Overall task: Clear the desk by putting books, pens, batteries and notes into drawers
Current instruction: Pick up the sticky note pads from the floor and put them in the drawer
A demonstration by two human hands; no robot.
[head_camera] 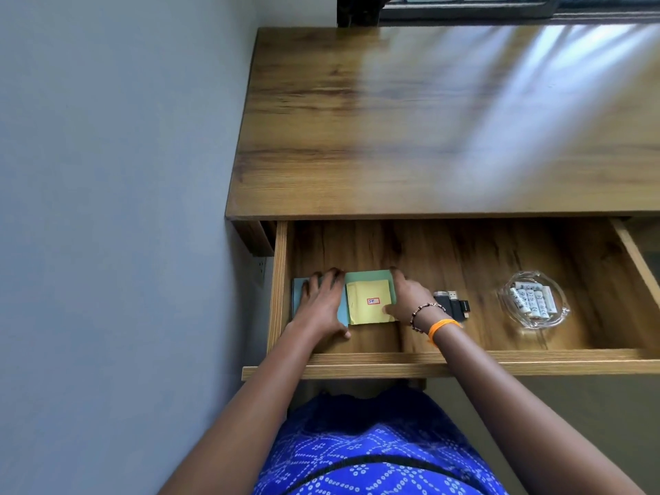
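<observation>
The wooden drawer (pixel 393 362) under the desk stands pulled out. At its left end lie paper notes: a blue note (pixel 297 294), a green note (pixel 368 276) and a yellow note (pixel 368 301) with a small red-framed label on top. My left hand (pixel 321 303) rests flat with spread fingers on the blue note. My right hand (pixel 407 298) touches the right edge of the green and yellow notes, fingers slightly bent along the edge. A glass dish (pixel 557 319) further right in the drawer holds several white batteries (pixel 532 300).
Black USB sticks (pixel 455 303) lie in the drawer between my right wrist and the dish. The wooden desk top (pixel 428 119) stretches behind the drawer, with a grey wall on the left and a window frame (pixel 464 8) at the back. A second drawer edge (pixel 632 251) shows at far right.
</observation>
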